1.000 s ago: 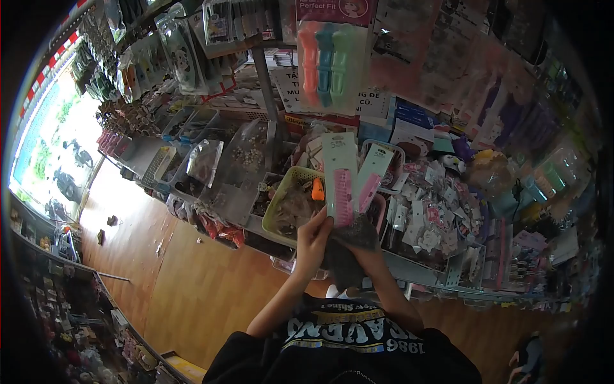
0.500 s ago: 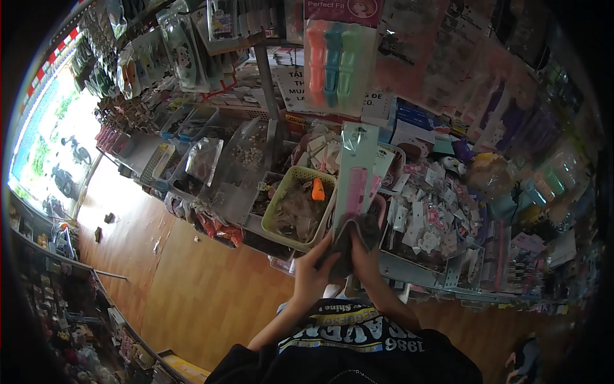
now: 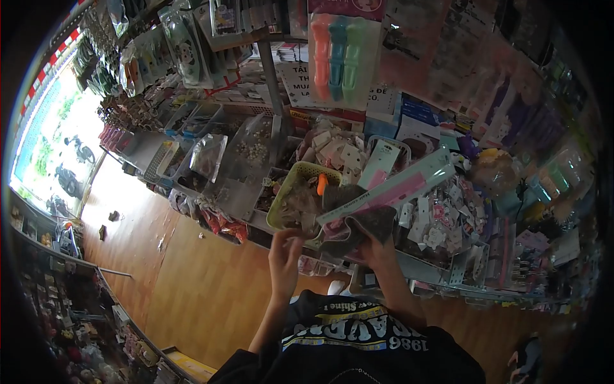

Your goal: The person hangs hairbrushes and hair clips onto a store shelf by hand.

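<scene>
My right hand (image 3: 377, 251) is closed on a dark grey cloth (image 3: 372, 225), which hangs in folds over the fingers. A long clear packet with a pink comb (image 3: 400, 187) slants up to the right, its lower end against the cloth. Whether the fingers also grip the packet is hidden. My left hand (image 3: 285, 251) is away from the cloth, near the front rim of a yellow-green basket (image 3: 276, 208). Its fingers are loosely bent and apart, with nothing visible in them. The basket holds clear plastic packets and an orange item (image 3: 322, 184).
Another pale green packet (image 3: 382, 163) stands in a bin behind. Carded small goods (image 3: 438, 221) fill a tray to the right. Clear boxes (image 3: 217, 195) line the counter leftward. A pack of coloured plastic pieces (image 3: 337, 57) hangs above. Wooden floor (image 3: 204, 275) lies left.
The comb packet has swung from upright to a slant toward the right. My left hand has come off the cloth and moved left; the cloth is spread wider on my right hand.
</scene>
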### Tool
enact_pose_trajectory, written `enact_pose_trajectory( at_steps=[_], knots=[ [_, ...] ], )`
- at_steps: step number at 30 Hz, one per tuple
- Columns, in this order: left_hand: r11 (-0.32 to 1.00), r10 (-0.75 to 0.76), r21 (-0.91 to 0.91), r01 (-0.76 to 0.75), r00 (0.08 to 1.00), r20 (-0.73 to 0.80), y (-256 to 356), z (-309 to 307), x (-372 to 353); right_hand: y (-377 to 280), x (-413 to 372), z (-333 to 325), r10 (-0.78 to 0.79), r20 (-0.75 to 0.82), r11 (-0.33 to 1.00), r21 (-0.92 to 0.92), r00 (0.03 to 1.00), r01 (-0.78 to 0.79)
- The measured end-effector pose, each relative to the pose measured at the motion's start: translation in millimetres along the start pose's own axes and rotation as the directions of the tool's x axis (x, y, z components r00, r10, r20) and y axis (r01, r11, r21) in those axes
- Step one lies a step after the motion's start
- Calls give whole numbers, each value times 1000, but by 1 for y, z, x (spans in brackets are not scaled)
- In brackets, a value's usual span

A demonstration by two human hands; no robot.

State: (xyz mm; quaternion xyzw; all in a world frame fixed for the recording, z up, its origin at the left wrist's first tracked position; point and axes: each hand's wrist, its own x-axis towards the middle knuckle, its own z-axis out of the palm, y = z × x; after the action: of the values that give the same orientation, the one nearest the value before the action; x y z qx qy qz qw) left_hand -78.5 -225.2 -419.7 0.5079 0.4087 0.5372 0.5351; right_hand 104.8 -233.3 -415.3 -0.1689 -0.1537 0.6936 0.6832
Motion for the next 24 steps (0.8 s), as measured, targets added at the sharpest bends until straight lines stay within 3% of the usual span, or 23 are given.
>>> enact_pose_trajectory(
  at_steps=[1, 2, 7, 9, 10, 12, 13, 16, 20, 22, 24],
  knots=[
    [1000, -5, 2, 5, 1000, -2, 0, 3, -2, 2, 0, -3, 8, -31, 989, 150, 999, -4],
    [1000, -13, 8, 13, 1000, 12, 3, 10, -4, 6, 1, -10, 13, -33, 989, 151, 999, -8],
    [996, -86, 29, 84, 994, 62, -2, 11, -2, 26, -4, -26, 12, 2, 991, -132, 1000, -12],
    [969, -71, 247, 33, 987, 147, 8, 14, -1, 27, -4, -18, -28, -38, 981, -194, 999, 20],
    [968, -73, 250, 33, 986, 150, 7, 12, -1, 28, -4, -14, -73, -77, 965, -257, 994, 51],
    [901, 52, 404, -157, 965, 258, 4, 6, -1, 25, -2, -1, -170, -143, 917, -384, 975, 104],
    [902, 51, 403, -156, 964, 260, 4, 5, -4, 22, -2, 3, -220, -172, 885, -448, 960, 123],
    [925, -30, 370, -84, 956, 292, 10, 1, -9, 13, 4, 15, -228, -235, 946, -285, 945, 158],
    [910, 16, 378, -168, 928, 372, 25, -4, -16, 8, 5, 28, -305, -192, 930, -272, 933, 248],
    [903, 33, 384, -194, 920, 390, 28, -7, -22, 2, 8, 34, -334, -344, 932, -261, 878, 252],
    [903, -4, 395, -167, 918, 396, 29, -12, -29, -3, 15, 30, -383, -358, 911, -301, 852, 283]
  ],
)
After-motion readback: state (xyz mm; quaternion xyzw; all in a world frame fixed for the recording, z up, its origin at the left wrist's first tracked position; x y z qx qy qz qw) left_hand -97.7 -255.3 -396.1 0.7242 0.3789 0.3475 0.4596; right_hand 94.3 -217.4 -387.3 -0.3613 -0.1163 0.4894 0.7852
